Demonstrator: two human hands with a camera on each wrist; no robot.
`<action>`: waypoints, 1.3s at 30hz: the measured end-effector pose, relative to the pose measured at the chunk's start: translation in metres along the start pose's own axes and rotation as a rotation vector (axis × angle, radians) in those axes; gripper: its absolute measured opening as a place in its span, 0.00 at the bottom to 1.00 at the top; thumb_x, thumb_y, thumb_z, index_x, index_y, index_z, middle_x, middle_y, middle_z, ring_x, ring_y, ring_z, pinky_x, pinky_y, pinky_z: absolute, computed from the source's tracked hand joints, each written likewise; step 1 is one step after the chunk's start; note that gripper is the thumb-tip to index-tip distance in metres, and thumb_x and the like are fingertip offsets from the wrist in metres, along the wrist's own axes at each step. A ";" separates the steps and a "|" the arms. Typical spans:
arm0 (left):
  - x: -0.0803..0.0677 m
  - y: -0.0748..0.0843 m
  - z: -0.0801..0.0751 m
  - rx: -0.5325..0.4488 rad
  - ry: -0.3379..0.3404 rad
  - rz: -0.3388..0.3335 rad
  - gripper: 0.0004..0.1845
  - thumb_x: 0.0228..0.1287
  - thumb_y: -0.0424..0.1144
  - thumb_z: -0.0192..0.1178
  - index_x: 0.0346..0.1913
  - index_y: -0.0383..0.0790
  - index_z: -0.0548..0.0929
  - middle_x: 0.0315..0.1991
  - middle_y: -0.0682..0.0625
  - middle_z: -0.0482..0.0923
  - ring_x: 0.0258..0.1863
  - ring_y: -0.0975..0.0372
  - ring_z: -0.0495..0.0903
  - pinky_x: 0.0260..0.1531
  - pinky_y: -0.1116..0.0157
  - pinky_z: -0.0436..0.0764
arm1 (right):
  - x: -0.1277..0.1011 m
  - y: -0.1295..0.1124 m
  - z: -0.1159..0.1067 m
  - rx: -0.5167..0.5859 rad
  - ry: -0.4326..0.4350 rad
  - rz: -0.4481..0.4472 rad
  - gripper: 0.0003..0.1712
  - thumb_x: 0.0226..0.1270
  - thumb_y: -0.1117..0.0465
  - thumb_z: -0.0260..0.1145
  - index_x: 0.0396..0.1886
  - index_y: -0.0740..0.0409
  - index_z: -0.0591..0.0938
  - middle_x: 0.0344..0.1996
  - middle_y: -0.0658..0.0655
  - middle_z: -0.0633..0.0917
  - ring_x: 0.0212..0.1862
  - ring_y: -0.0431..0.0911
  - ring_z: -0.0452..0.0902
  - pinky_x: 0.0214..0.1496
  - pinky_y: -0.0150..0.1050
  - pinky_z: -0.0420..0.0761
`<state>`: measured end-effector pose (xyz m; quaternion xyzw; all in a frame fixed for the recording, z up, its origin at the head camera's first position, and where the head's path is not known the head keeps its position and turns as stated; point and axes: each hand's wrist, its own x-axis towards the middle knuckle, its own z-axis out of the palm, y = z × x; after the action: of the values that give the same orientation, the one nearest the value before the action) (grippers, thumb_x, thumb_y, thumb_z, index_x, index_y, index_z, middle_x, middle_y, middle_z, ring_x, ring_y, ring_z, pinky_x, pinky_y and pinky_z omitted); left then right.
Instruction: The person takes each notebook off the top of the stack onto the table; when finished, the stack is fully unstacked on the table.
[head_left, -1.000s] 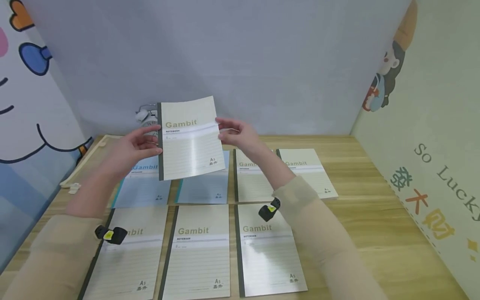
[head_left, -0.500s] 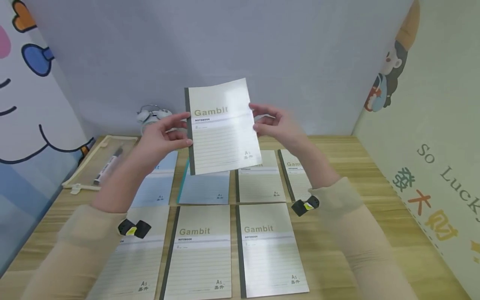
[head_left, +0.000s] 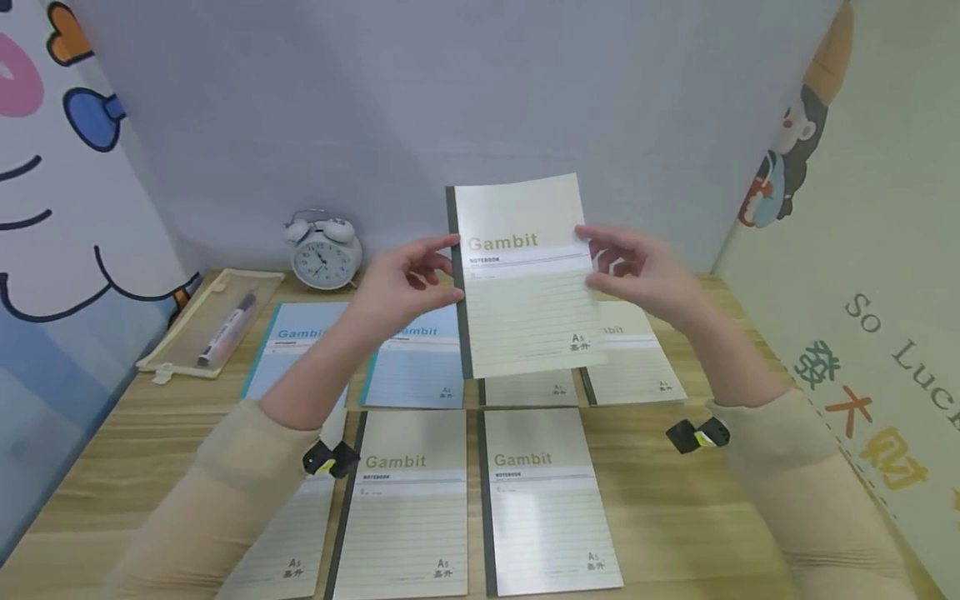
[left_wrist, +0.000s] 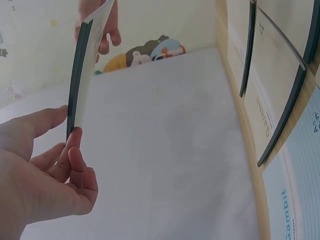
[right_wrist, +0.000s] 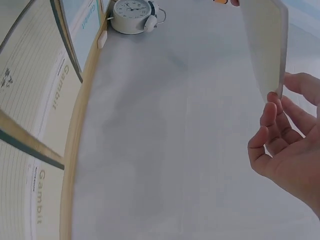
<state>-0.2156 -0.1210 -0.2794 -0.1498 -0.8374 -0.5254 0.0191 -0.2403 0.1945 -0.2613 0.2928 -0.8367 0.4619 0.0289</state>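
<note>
Both hands hold a cream Gambit notebook (head_left: 525,308) up in the air above the back row, its cover facing the head camera. My left hand (head_left: 408,283) pinches the dark spine edge between thumb and fingers. On the opposite edge, my right hand (head_left: 637,271) grips with thumb and fingers. In the left wrist view the notebook's dark spine (left_wrist: 79,75) shows edge-on beside the left fingers. The right wrist view shows its pale page edge (right_wrist: 283,50) at the right fingers. Behind it, a cream notebook (head_left: 528,392) on the table is mostly hidden.
Two blue notebooks (head_left: 420,367) and another cream notebook (head_left: 633,358) lie in the back row. A front row of cream notebooks (head_left: 405,525) lies nearer. A white alarm clock (head_left: 326,260) and a mesh pouch (head_left: 176,337) with a marker (head_left: 227,329) sit at the back left.
Both hands have carried the notebook to the right, rising at first and then coming down slightly. The alarm clock and pouch are now uncovered; the notebooks on the table stay put.
</note>
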 end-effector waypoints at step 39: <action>-0.057 -0.049 0.222 0.282 -0.359 0.052 0.40 0.49 0.46 0.72 0.66 0.45 0.69 0.21 0.69 0.79 0.31 0.77 0.75 0.53 0.58 0.64 | -0.176 0.104 -0.042 -0.173 -0.367 0.158 0.49 0.52 0.61 0.74 0.72 0.61 0.59 0.25 0.44 0.78 0.25 0.38 0.70 0.27 0.32 0.73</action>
<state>-0.1462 0.0425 -0.4320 -0.2584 -0.8884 -0.3672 -0.0961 -0.1579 0.3508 -0.3716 0.3018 -0.8848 0.3282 -0.1351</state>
